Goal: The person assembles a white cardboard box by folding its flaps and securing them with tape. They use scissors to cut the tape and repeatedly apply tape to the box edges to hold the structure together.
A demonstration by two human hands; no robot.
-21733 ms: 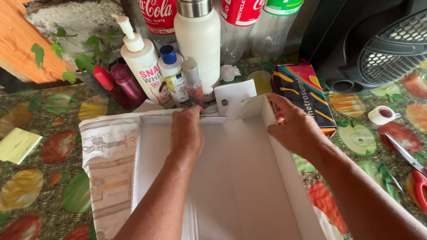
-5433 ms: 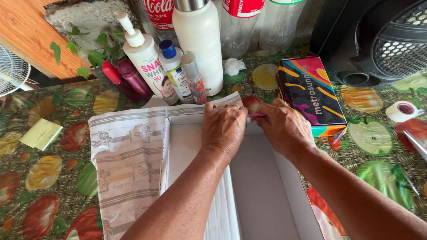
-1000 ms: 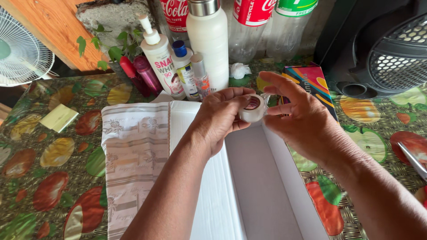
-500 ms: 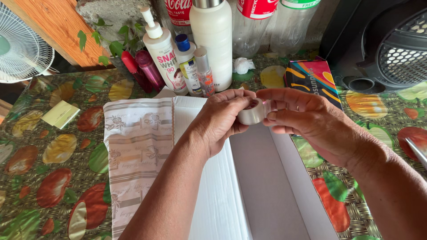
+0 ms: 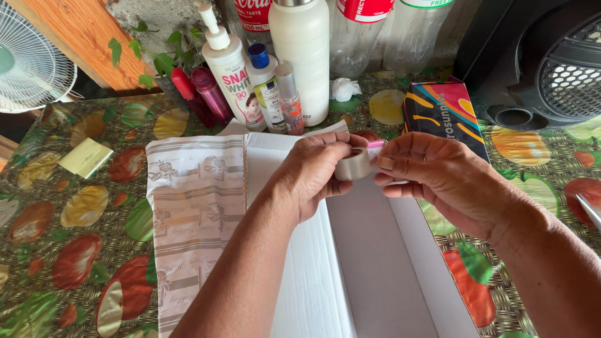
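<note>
My left hand (image 5: 311,174) grips a small roll of clear tape (image 5: 354,165) above the far end of an open white cardboard box (image 5: 369,263). My right hand (image 5: 438,178) pinches at the roll's right side with thumb and forefinger. Whether a strip is lifted off the roll is too small to tell. Grey patterned wrapping paper (image 5: 188,206) lies under the box and spreads out to its left.
Lotion pump bottle (image 5: 228,69), small bottles and tall plastic bottles (image 5: 300,50) line the back. A colourful box (image 5: 446,116) lies right of my hands, a black fan (image 5: 551,62) beyond it. A yellow notepad (image 5: 86,158) sits left on the fruit-print tablecloth (image 5: 62,250). A white fan (image 5: 28,66) stands far left.
Both hands with the tape roll have dropped slightly toward the box. My right fingers, spread a second ago, have closed onto the roll's edge.
</note>
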